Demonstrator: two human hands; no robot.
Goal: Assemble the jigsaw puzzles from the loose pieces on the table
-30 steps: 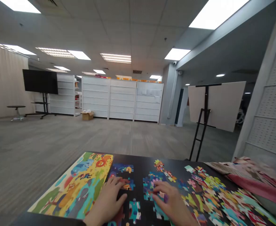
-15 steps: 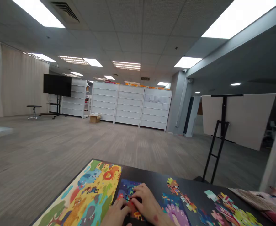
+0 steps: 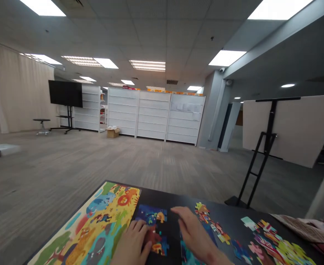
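A partly joined dark blue jigsaw puzzle [image 3: 151,213] with orange and red parts lies on the black table in front of me. My left hand [image 3: 133,239] rests on its left side, fingers spread and flat, hiding some of its pieces. To the right of it, my right hand [image 3: 196,233] hovers low over the table with the index finger stretched out and the thumb apart. I see nothing between those fingers. Under and beside the right hand lies another blue puzzle section [image 3: 188,255], mostly covered.
A colourful animal puzzle board [image 3: 104,213] fills the table's left side. Loose jigsaw pieces [image 3: 269,239] lie in groups at right, beside a patterned cloth [image 3: 297,230]. Beyond the black table [image 3: 162,197] are a black stand [image 3: 258,169] and white shelving [image 3: 153,114].
My right hand has lifted off the dark blue puzzle and moved right, uncovering more of it. My left hand has shifted slightly left and flattened. The camera view has tilted down a little.
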